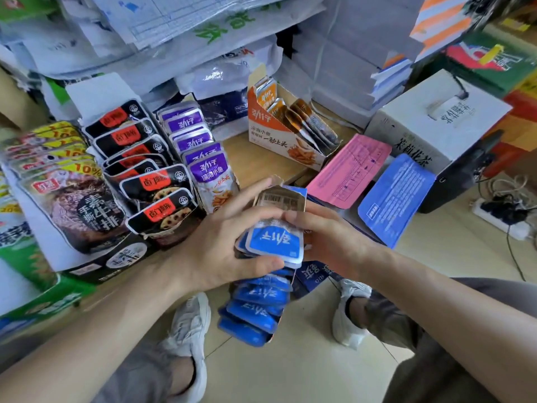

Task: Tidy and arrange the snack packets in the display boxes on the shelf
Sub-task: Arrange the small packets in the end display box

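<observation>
Head view, nearest first: tiled floor and two grey shoes lie below the blue box, which is held in the air just off the shelf edge and tilts down towards the person. Its blue packets fan out of the open front, the lowest ones hanging over the floor with nothing under them.

The left hand pinches the top bunch of packets, thumb beneath and fingers over them, probably to square them up or keep them from sliding out. The right hand curls round the box's right side, fingertips meeting the packet tops just under the barcode flap. It seems to carry the weight while the left does the sorting.

Beyond the hands, a strip of bare shelf runs between the purple packets on the left and the pink flap on the right. I judge this the likeliest slot for the box. It looks tight, and the shelf lip is close, so the box would need to go in level and well back.

Black packets stand in leaning rows left of the purple ones. The orange box sits farther back, half full. A blue flap overhangs the edge beside a white carton.
</observation>
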Demonstrator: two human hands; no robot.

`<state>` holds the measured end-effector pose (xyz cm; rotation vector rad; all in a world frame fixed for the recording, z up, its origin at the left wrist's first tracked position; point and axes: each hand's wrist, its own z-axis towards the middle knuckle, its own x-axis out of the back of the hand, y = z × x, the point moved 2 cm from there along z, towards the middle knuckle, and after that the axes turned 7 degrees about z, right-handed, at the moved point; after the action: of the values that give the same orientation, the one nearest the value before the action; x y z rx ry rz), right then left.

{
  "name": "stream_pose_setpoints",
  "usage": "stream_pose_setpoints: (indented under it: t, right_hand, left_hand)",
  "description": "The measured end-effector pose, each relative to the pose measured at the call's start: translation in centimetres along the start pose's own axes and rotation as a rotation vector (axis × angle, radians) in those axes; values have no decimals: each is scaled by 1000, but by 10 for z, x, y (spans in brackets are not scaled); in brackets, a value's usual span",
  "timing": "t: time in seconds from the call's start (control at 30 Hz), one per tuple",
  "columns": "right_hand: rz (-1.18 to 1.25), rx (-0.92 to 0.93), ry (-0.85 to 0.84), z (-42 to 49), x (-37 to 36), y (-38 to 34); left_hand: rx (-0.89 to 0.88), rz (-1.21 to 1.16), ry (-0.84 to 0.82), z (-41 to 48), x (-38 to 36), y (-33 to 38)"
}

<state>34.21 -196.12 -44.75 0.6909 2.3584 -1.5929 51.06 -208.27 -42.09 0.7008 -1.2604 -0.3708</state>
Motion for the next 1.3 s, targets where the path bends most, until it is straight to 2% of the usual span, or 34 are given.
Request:
stream_pose_setpoints:
  t: [0.23,0.43,0.63,0.73,0.83,1.07,1.17,1.3]
  right_hand:
    - [-38,-19,-5,2,8,3]
    - [-43,-89,-74,3,11,-1]
    - [-75,-122,-37,9,18,6]
    - [-86,-145,-42,12,20,11]
    - [-90,-179,-41,15,20,16]
    - [-59,-246,-98,20,16,19]
    - [-59,-246,-121,22,14,20]
    - [-65,-238,-123,24,14,17]
  left_hand:
    - [67,-33,-67,3,3,1]
    - [169,-4,-79,6,7,0]
    - [217,-60,-243,9,7,-1]
    - [266,-118,-208,12,5,-5]
    - [314,-7,-194,18,9,-7]
    - [302,522,-438,21,14,1]
    - [327,558,-482,25,15,1]
    - [276,517,-397,28,12,-5]
